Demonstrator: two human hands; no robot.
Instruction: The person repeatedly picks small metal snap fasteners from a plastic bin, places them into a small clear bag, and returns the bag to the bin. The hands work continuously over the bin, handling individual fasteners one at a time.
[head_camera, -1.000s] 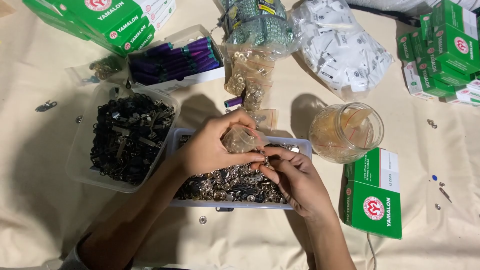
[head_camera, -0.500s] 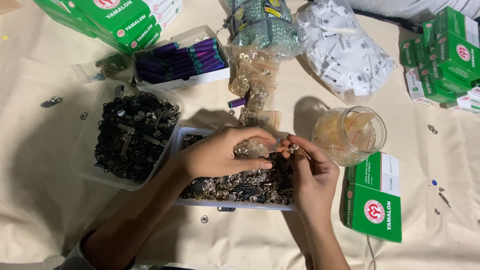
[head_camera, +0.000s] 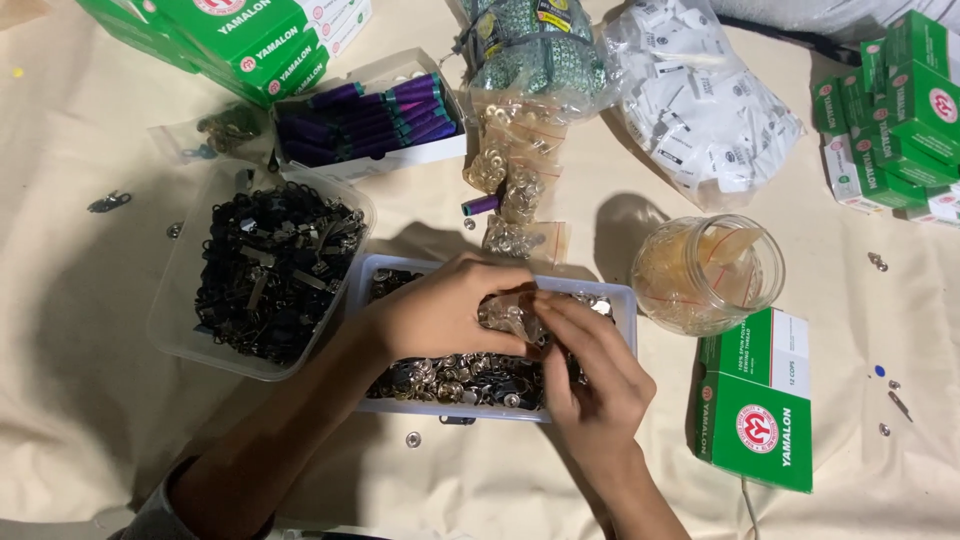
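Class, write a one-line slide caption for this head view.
Both hands, left hand and right hand, hold a small clear bag over a tray of metal snaps.

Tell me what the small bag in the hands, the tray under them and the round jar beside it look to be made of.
Small bag, held by left hand and right hand: thin clear plastic film, crinkled and glossy.
Tray: translucent rigid plastic, by its milky rim.
Round jar: clear, shiny; glass or hard plastic, cannot tell.
Pieces in the tray: likely metal, silvery glints.
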